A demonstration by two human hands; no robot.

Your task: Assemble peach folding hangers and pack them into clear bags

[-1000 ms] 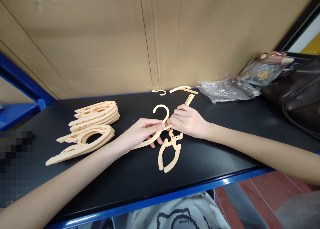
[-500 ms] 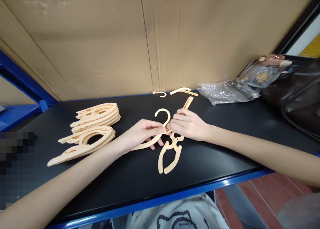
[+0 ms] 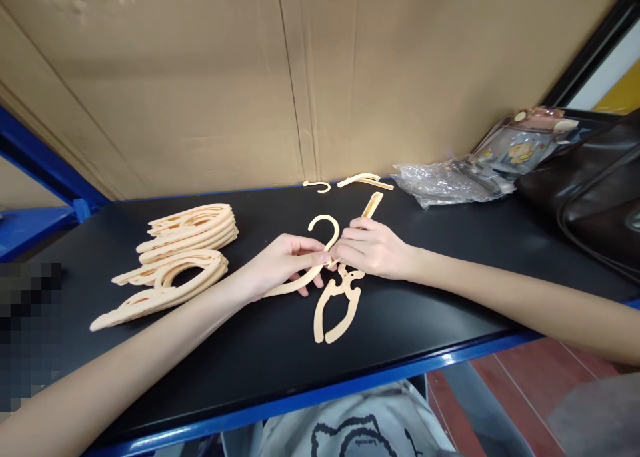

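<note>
Above the middle of the black table, my left hand (image 3: 287, 264) pinches a cream plastic hanger (image 3: 329, 227) near the base of its hook. One arm of the hanger runs out to the left beneath that hand. My right hand (image 3: 373, 247) is closed on the hanger's other arm (image 3: 373, 205), which sticks up past the fingers. Both hands meet at the joint, which the fingers partly hide. Just below them, a folded cream hanger piece (image 3: 337, 307) lies on the table. Stacks of cream hanger parts (image 3: 193, 227) rest at the left.
A loose hook (image 3: 317, 185) and a pair of arm pieces (image 3: 365, 180) lie at the table's back edge. Clear plastic wrapping (image 3: 450, 180) and a dark leather bag (image 3: 590, 184) sit at the right. A cardboard wall (image 3: 200, 84) stands behind the black table (image 3: 240, 367).
The whole view has shifted slightly. Both hands keep nearly the same hold on the hanger, with no clear movement of other objects.
</note>
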